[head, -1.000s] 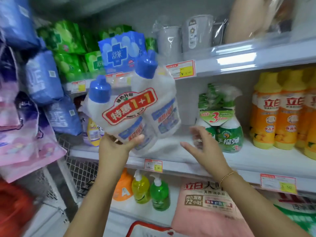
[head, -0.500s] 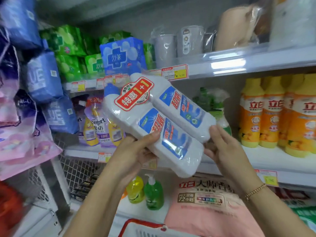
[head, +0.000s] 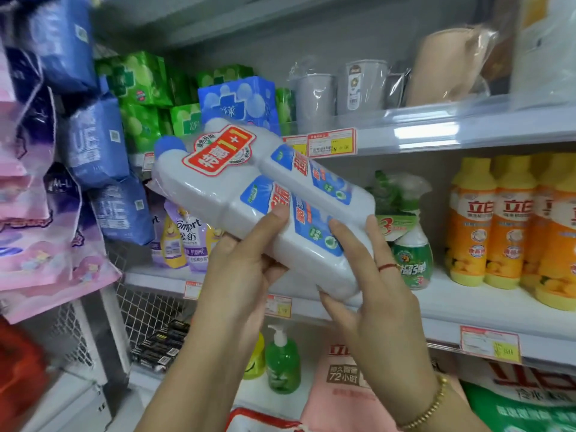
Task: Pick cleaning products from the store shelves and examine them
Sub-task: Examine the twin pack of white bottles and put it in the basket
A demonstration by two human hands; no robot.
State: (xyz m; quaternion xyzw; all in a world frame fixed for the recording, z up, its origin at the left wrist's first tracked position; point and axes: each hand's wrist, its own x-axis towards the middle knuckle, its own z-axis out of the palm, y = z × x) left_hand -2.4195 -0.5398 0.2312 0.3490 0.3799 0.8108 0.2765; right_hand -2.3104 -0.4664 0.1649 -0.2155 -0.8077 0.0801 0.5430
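A shrink-wrapped twin pack of white cleaner bottles (head: 249,188) with blue caps, blue labels and a red "1+1" sticker lies tilted in front of the shelves, caps pointing up-left. My left hand (head: 240,275) grips its lower side from below, thumb across the front label. My right hand (head: 371,291) holds the bottom end, fingers spread over the bottles' base and thumb underneath.
Behind the pack, the middle shelf (head: 467,304) carries a green spray bottle pack (head: 408,244) and orange detergent bottles (head: 498,219). Blue and pink bags (head: 93,145) hang at the left. Green soap pump bottles (head: 282,363) and a pink bag (head: 336,391) sit lower down.
The twin pack has tipped from near upright to a slanted lie and come closer to me. My right hand has moved from reaching toward it to holding its bottom end.
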